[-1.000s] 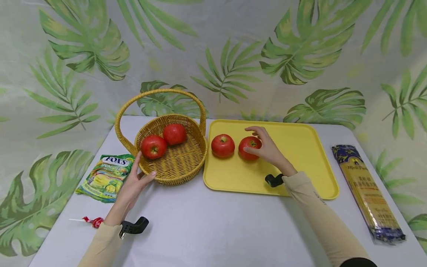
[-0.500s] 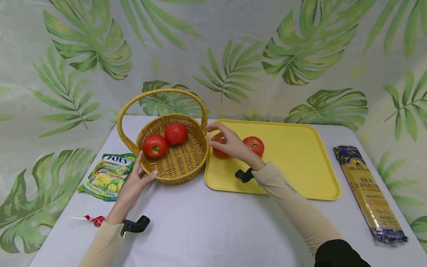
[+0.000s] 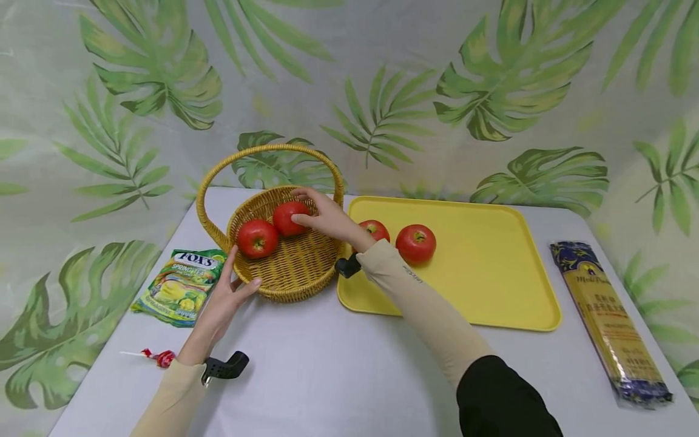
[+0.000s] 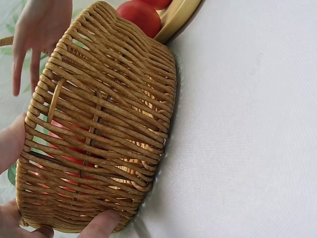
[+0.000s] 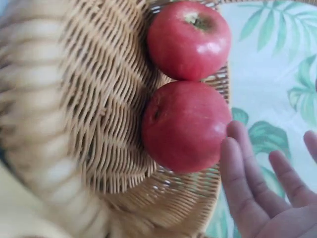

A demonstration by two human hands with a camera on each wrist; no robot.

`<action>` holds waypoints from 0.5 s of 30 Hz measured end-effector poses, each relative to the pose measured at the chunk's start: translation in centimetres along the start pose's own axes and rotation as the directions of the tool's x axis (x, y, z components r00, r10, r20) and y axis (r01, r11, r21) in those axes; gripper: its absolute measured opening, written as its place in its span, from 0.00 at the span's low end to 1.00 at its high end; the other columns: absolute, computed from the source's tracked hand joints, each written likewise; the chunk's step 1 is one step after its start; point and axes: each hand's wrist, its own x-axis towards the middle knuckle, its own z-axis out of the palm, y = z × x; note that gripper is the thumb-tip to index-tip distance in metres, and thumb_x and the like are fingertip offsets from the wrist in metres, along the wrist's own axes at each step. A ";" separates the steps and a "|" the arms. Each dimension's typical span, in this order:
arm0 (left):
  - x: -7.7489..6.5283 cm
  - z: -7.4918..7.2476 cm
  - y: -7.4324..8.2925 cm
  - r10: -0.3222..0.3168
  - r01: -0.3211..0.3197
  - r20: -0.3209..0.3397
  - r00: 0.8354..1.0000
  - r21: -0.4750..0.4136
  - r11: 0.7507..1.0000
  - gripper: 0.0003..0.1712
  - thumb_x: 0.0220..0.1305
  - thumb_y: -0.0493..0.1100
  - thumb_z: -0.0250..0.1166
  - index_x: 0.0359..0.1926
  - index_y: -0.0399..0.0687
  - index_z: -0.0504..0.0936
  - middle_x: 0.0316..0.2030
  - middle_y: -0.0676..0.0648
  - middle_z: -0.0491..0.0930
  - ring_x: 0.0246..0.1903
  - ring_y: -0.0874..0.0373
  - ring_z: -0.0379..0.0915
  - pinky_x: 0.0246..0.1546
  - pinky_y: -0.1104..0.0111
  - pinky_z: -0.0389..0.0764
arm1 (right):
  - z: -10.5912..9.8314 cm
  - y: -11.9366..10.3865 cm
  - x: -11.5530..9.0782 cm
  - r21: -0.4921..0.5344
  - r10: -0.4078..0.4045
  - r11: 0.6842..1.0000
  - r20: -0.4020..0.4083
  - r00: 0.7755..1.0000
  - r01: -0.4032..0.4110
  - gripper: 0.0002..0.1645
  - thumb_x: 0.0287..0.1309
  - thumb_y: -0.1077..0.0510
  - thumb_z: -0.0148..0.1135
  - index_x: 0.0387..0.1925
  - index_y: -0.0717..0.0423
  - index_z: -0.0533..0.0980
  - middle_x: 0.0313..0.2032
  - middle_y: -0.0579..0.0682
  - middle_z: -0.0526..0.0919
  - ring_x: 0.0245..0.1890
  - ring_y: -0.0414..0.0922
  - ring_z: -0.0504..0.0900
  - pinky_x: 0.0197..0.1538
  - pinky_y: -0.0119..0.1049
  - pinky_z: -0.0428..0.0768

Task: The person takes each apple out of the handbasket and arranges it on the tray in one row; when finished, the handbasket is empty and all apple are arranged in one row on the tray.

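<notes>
Leaf-printed cloth is hanging behind the white surface (image 3: 327, 376). Right hand (image 3: 327, 217), fingers relaxed, is touching the back apple (image 3: 288, 217) in the wicker basket (image 3: 289, 273); left hand (image 3: 224, 300) is bracing its rim, fingers straight. 2 apples are lying on the yellow tray (image 3: 491, 273). I judge closing around this apple comes next.

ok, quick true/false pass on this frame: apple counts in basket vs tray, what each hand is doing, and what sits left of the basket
1. Two apples lie in the wicker basket. True.
2. The yellow tray holds three apples. False: it holds two.
3. The right hand reaches over the basket to the farther apple, fingers spread, not closed round it. True.
4. The left hand grips the basket's handle. False: it rests against the basket's near outer wall.
5. The pasta packet lies left of the basket. False: it lies right of the tray; the candy bag is on the left.
</notes>
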 end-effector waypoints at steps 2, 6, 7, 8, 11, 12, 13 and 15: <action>0.0 0.0 0.0 0.002 -0.002 -0.001 1.000 0.001 1.000 0.53 0.68 0.41 0.59 0.74 0.72 0.29 0.73 0.50 0.20 0.70 0.33 0.30 0.67 0.47 0.50 | 0.3 0.0 0.7 0.017 0.037 0.999 -0.001 0.999 -0.037 0.34 0.66 0.54 0.58 0.69 0.55 0.59 0.66 0.58 0.62 0.48 0.59 0.77 0.46 0.42 0.79; 0.0 0.0 0.1 0.002 -0.002 -0.001 1.000 0.003 1.000 0.53 0.68 0.41 0.59 0.74 0.71 0.29 0.73 0.51 0.19 0.70 0.33 0.30 0.66 0.47 0.51 | 0.9 0.1 1.8 0.012 0.104 0.995 -0.007 0.995 -0.104 0.35 0.66 0.54 0.57 0.71 0.55 0.58 0.68 0.62 0.57 0.39 0.64 0.80 0.41 0.45 0.80; 0.0 0.0 0.1 0.001 -0.001 0.000 1.000 0.003 1.000 0.53 0.68 0.41 0.59 0.74 0.71 0.29 0.73 0.51 0.19 0.70 0.33 0.30 0.66 0.47 0.51 | 1.0 0.2 2.0 0.002 0.122 0.992 -0.006 0.992 -0.122 0.36 0.66 0.54 0.57 0.71 0.54 0.57 0.68 0.63 0.55 0.39 0.64 0.79 0.41 0.47 0.80; 0.0 0.0 0.1 0.002 -0.002 0.000 1.000 0.005 1.000 0.53 0.68 0.41 0.59 0.74 0.71 0.28 0.73 0.51 0.19 0.70 0.33 0.30 0.66 0.47 0.51 | 1.1 0.2 2.2 -0.003 0.141 0.990 -0.004 0.990 -0.141 0.36 0.67 0.54 0.56 0.72 0.54 0.56 0.69 0.64 0.52 0.38 0.65 0.79 0.41 0.49 0.79; -0.1 0.1 0.1 0.000 0.000 0.001 1.000 0.000 1.000 0.53 0.68 0.41 0.59 0.74 0.71 0.29 0.73 0.52 0.20 0.70 0.33 0.30 0.66 0.47 0.51 | 1.7 0.4 2.7 0.002 0.211 0.977 0.004 0.977 -0.211 0.37 0.68 0.53 0.55 0.73 0.52 0.54 0.71 0.64 0.46 0.41 0.66 0.77 0.45 0.53 0.78; 0.0 0.1 0.1 0.002 -0.002 0.000 1.000 -0.001 1.000 0.52 0.68 0.41 0.59 0.74 0.71 0.29 0.73 0.52 0.20 0.70 0.33 0.30 0.66 0.47 0.51 | 1.8 0.5 2.8 0.012 0.236 0.972 0.008 0.972 -0.236 0.37 0.68 0.53 0.54 0.73 0.51 0.53 0.71 0.64 0.44 0.42 0.65 0.76 0.46 0.54 0.78; 0.0 0.1 0.1 0.003 -0.003 0.000 1.000 -0.002 1.000 0.52 0.69 0.41 0.58 0.74 0.71 0.29 0.73 0.52 0.20 0.70 0.33 0.30 0.66 0.47 0.50 | 2.0 0.6 2.9 0.020 0.266 0.964 0.011 0.964 -0.266 0.37 0.68 0.52 0.54 0.74 0.49 0.52 0.71 0.64 0.43 0.44 0.63 0.75 0.47 0.54 0.78; 0.0 0.1 0.1 0.003 -0.003 0.002 1.000 -0.007 1.000 0.52 0.69 0.40 0.58 0.74 0.71 0.29 0.73 0.52 0.20 0.70 0.33 0.29 0.67 0.47 0.50 | 2.4 0.8 3.0 0.016 0.308 0.951 0.012 0.951 -0.308 0.38 0.68 0.51 0.54 0.74 0.47 0.51 0.70 0.63 0.44 0.46 0.60 0.74 0.48 0.52 0.78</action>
